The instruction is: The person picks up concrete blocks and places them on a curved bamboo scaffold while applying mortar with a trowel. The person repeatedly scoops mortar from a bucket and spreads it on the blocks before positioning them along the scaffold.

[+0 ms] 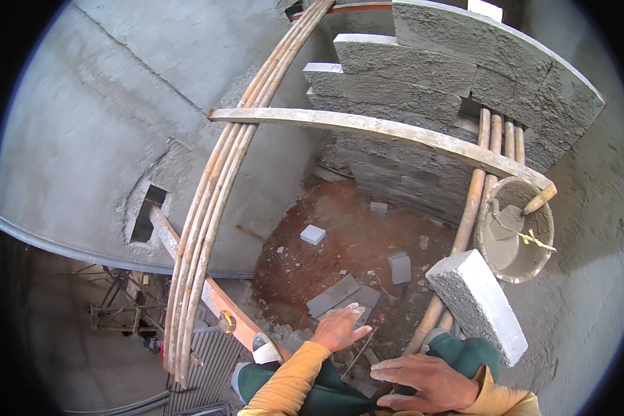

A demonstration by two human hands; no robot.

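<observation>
My left hand (336,328) hangs in the air in front of my body, fingers stretched out and nothing in them. My right hand (428,383) is held lower and to the right, its fingers apart and empty, above my green-trousered leg. Closest to the right hand is a whitish block (480,305), lying tilted across the bamboo poles (469,215) on that side. Beyond the block stands a round bucket (484,243) with grey mortar in it. A trowel (539,199) rests in the bucket, its wooden handle sticking up over the rim.
A mortar-smeared block wall (423,66) rises ahead with a stepped left end. One wooden plank (347,122) spans between the right poles and the left bamboo bundle (218,170). Another plank (239,319) slants at lower left, a yellow-black tool (227,321) on it. Rubble lies on reddish ground (326,208) far below.
</observation>
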